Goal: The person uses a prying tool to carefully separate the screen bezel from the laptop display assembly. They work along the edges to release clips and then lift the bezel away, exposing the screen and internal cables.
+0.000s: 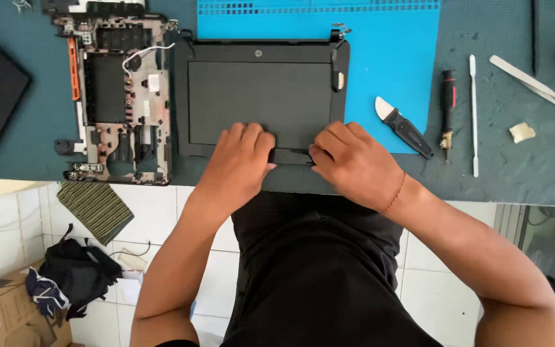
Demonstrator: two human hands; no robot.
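Head view: left hand (pixel 239 160) and right hand (pixel 354 164) curl knuckles-up, gripping screen panel (pixel 258 96) near edge.

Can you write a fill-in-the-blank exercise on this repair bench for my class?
1. Both hands, left hand and right hand, press on the near edge of the black ____.
2. The screen panel lies partly on a ____ mat.
3. The stripped laptop base lies to the panel's ____.
4. The tweezers lie at the far ____ of the bench.

Missing words: screen panel; blue; left; right
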